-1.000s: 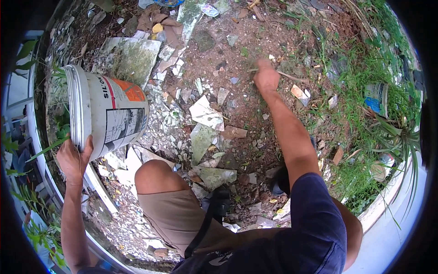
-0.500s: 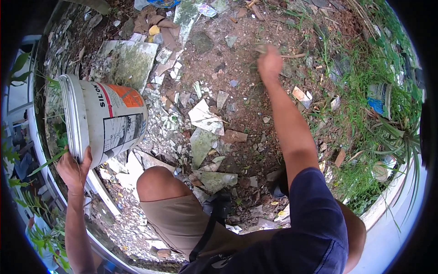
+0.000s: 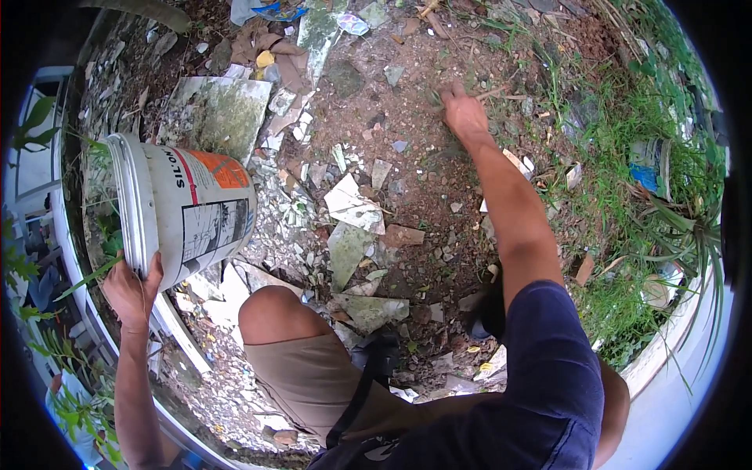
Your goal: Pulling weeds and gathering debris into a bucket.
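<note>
At the left a white plastic bucket point(image 3: 168, 215) lies tilted on its side, its opening toward the left. My left hand point(image 3: 133, 290) is closed around the bucket's rim, thumb on the outer side. Farther off, right of the middle, my right hand point(image 3: 464, 113) is low over the bare soil with its fingers curled in. A small blurred greenish bit shows beside its fingertips, too unclear to name. Just right of this hand lies a thin dry stick point(image 3: 493, 92).
Broken tile pieces point(image 3: 352, 205) and rubble cover the ground between the hands. A large mossy slab point(image 3: 215, 113) lies beyond the bucket. Grass point(image 3: 603, 227) and a spiky plant point(image 3: 685, 227) line the right side. My bent knee point(image 3: 274, 313) is in front.
My right hand has moved slightly nearer and lower, its motion blur mostly gone. My left hand and the bucket have shifted a little rightward in the picture, the grip unchanged.
</note>
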Demonstrator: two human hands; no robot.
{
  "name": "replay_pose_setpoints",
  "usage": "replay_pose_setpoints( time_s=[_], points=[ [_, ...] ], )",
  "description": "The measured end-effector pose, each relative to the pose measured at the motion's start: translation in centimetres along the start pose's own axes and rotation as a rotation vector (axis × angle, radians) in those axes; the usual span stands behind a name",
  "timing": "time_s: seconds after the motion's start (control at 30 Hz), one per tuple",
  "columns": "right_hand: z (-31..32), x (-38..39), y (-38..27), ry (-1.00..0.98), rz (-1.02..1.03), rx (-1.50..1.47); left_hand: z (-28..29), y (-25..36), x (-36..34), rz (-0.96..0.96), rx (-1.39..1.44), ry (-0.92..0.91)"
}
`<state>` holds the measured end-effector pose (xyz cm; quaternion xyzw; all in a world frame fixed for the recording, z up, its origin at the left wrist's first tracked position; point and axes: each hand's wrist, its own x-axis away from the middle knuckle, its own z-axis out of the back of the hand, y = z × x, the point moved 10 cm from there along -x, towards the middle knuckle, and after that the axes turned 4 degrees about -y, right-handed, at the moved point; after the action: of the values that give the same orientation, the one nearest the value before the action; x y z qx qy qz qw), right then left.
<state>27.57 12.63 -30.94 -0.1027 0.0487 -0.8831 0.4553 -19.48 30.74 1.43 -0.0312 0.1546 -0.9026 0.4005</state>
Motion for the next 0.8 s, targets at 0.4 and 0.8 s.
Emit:
replay_pose_setpoints(
  time_s=[0.4,0.8],
  points=[
    [31.7,6.5,-21.1,0.849,0.535,-0.978,0.2,0.5,-0.4,-0.022,-0.003,-0.019],
    [16.1,9.8,-60.4,-0.207,0.952,-0.25,-6.0,-1.6,0.3,0.014,0.0,-0.39]
  ],
)
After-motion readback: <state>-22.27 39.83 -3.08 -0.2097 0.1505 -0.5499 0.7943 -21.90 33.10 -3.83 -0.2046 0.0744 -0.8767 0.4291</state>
